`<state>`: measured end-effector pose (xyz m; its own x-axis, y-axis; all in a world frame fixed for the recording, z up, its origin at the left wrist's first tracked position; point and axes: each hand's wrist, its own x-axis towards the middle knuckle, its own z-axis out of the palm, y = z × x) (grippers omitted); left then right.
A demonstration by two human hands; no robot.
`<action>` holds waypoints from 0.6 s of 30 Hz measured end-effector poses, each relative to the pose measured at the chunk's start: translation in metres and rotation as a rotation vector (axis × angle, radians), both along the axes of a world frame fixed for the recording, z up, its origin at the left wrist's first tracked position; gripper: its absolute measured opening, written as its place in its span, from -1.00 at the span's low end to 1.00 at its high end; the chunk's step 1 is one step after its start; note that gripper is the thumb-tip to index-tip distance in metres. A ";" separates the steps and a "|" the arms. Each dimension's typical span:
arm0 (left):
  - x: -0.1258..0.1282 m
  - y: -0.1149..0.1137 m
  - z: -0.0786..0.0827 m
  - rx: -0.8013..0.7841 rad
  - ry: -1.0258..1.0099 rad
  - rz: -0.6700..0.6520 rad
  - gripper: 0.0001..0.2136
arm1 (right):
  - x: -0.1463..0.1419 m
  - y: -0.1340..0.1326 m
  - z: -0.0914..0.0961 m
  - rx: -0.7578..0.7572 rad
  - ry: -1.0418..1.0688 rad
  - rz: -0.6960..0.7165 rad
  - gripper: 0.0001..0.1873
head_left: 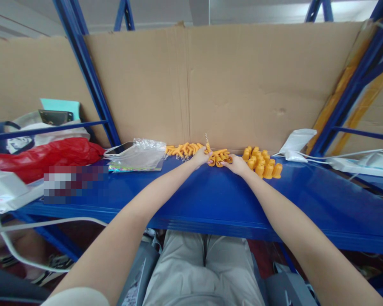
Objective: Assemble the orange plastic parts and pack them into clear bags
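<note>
My left hand (202,158) is closed around a yellow corkscrew piece (207,147) with its metal spiral pointing up. Close beside it, my right hand (238,164) has its fingers curled at a yellow plastic sleeve (230,159) with a round opening. Between the hands lie more yellow pieces (219,155), some with round open ends facing me. On the left is a row of yellow handles (183,149) with metal spirals. A group of yellow hollow sleeves (261,162) stands to the right. My fingers partly hide what they hold.
Blue shelf table (217,199) with a cardboard sheet (242,85) behind it. Clear plastic bags (137,155) and a red bag (57,153) lie left. On the right are a white packet (296,144) and a power strip (364,165) with cables. Blue posts (92,80) flank the area.
</note>
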<state>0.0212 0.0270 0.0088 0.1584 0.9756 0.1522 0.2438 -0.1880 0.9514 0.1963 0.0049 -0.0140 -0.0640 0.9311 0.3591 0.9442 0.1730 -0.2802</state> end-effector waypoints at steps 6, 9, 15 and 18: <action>-0.013 -0.007 0.013 0.041 -0.051 0.050 -0.98 | -0.008 -0.010 0.005 -0.024 -0.059 -0.069 -0.45; -0.026 -0.005 0.025 0.101 -0.063 0.105 -0.95 | -0.013 -0.018 0.009 -0.041 -0.092 -0.122 -0.48; -0.054 -0.001 0.021 0.242 0.053 0.222 -0.79 | -0.019 -0.024 0.015 -0.068 -0.137 -0.147 -0.49; -0.065 0.001 0.005 0.297 0.266 0.264 -0.75 | -0.017 -0.023 0.014 -0.073 -0.132 -0.113 -0.48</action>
